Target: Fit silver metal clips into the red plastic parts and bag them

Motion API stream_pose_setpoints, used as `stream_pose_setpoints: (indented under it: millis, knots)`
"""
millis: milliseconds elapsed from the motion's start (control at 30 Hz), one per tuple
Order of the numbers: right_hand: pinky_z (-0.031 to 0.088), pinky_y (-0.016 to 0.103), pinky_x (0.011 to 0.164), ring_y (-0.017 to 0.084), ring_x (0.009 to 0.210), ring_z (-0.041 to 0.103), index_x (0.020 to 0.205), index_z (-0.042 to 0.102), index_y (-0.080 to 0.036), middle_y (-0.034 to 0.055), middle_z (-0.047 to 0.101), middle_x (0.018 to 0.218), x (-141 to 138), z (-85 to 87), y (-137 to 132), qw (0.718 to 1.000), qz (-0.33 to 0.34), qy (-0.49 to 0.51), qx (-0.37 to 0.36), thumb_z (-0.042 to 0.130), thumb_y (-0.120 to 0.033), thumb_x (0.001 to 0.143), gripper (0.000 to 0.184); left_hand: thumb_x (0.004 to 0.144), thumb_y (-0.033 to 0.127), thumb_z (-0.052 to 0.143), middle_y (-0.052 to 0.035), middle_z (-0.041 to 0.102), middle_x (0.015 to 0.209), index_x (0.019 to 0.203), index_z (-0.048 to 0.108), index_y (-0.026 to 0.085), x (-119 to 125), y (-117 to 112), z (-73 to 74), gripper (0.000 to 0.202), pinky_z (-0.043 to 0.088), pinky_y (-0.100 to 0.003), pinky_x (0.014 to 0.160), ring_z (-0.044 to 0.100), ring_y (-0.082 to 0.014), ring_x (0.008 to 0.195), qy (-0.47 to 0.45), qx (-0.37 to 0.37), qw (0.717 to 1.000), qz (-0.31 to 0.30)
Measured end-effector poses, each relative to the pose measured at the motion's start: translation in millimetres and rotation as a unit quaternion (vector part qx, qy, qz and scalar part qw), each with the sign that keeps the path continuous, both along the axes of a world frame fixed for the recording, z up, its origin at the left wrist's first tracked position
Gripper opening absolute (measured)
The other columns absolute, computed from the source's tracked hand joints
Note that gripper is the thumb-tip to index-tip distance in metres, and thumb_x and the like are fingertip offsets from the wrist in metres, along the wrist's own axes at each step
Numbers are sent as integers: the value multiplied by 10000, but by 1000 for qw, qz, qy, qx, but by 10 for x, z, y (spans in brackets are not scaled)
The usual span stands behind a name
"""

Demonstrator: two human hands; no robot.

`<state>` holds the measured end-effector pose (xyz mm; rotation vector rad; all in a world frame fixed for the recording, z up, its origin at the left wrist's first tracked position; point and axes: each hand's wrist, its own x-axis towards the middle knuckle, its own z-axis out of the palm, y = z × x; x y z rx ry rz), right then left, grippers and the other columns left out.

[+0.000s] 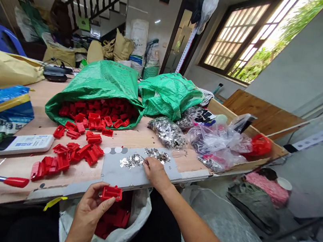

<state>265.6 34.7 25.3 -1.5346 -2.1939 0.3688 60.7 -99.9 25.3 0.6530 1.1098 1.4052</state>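
My left hand (90, 207) grips a small red plastic casing (112, 193) between thumb and fingers, its hollow side facing me, above a white sack (139, 215) at the table's front edge. More red casings (115, 219) lie inside that sack. My right hand (155, 172) is closed in a pinch over the grey board (114, 174), at a heap of small shiny metal pieces (131, 161). Something thin shows at its fingertips, too small to name. A second heap of metal pieces (158, 154) lies just beyond.
Loose red casings (79, 151) spread left of the board, before an open green sack (104, 76) full of them. Another green sack (171, 94), a bag of metal pieces (167, 132) and clear plastic bags (219, 139) stand behind. A white box-shaped item (29, 145) and a red-handled tool (15, 181) lie left.
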Motion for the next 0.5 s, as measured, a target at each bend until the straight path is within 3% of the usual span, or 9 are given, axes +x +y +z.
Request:
stream_pose_setpoints:
  millis: [233, 367, 500]
  knots:
    - [368, 208, 588, 115, 620, 483, 735, 539, -177, -29, 515, 655, 8, 144, -125, 996, 4, 89, -26, 465, -191, 875, 159, 664, 271, 787, -56, 678, 1017, 1153, 618, 207, -12, 96, 152, 521, 560, -298, 773, 648, -178, 878, -99, -45, 994, -31]
    - [369, 193, 594, 100, 631, 462, 772, 547, -179, -40, 498, 674, -132, 361, -389, 979, 80, 176, -63, 500, -222, 876, 121, 711, 241, 755, -41, 668, 1026, 1201, 605, 244, -9, 177, 255, 512, 540, -253, 746, 631, -145, 863, -116, -23, 992, -54]
    - [376, 210, 618, 106, 645, 476, 774, 561, -176, -22, 530, 700, -284, 566, -600, 970, 152, 181, -49, 545, -171, 852, 79, 726, 230, 741, -34, 681, 993, 1198, 608, 242, -8, 220, 333, 490, 525, -231, 747, 631, -134, 861, -113, -7, 992, -59]
